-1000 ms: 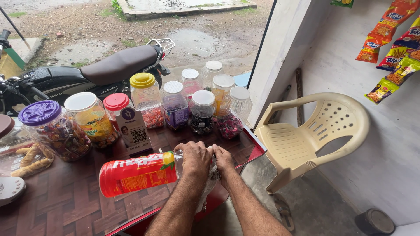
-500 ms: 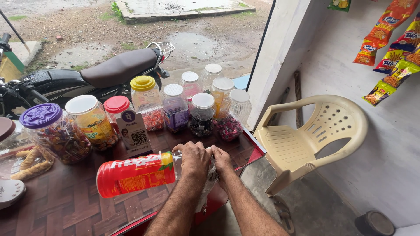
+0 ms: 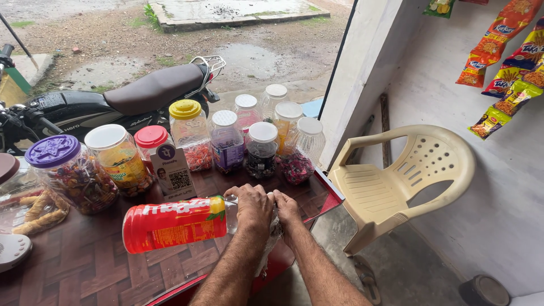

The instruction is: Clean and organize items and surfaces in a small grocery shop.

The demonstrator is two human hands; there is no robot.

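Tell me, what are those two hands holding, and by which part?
A red-labelled bottle lying on its side on the counter. The left hand wraps around its neck end; the right hand sits at the very tip, where a cap would be, hidden.

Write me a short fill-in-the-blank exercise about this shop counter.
1. The big bottle with the red label lies on its ____ on the counter.
2. Both hands, left hand and right hand, grip the bottle's ____ end.
3. The jar in the back row has a ____ lid.
4. Beside the counter stands an empty plastic ____.

Missing words: side; neck; yellow; chair
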